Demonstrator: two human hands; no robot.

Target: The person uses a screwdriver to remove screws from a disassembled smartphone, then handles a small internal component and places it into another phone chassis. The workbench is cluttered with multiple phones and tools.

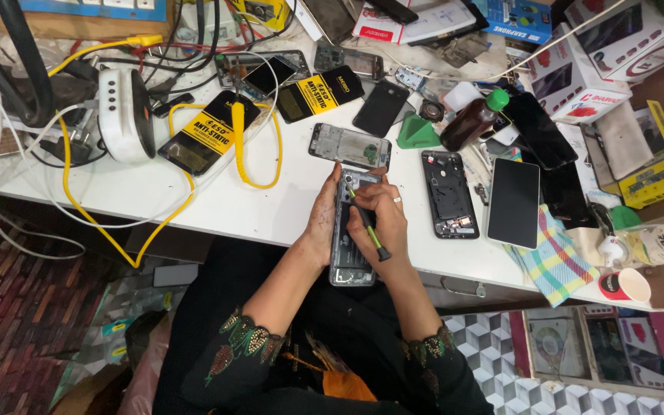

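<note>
My left hand (323, 217) is wrapped along the left edge of an opened dark grey phone chassis (351, 238), which lies lengthwise at the near edge of the white surface (194, 196), its lower end overhanging toward my lap. My right hand (380, 215) pinches a slim black screwdriver with a green grip band (368, 223), fingers closed round the shaft, tip set at the upper part of the chassis. Just beyond my hands lies a silver-grey phone frame (350, 146). To the right, apart from my hands, rest a black phone back shell (449, 194) and a dark glass screen panel (514, 202). A brown bottle with a green cap (473, 121) lies tilted further back. A yellow cable (71, 184) loops across the left.
</note>
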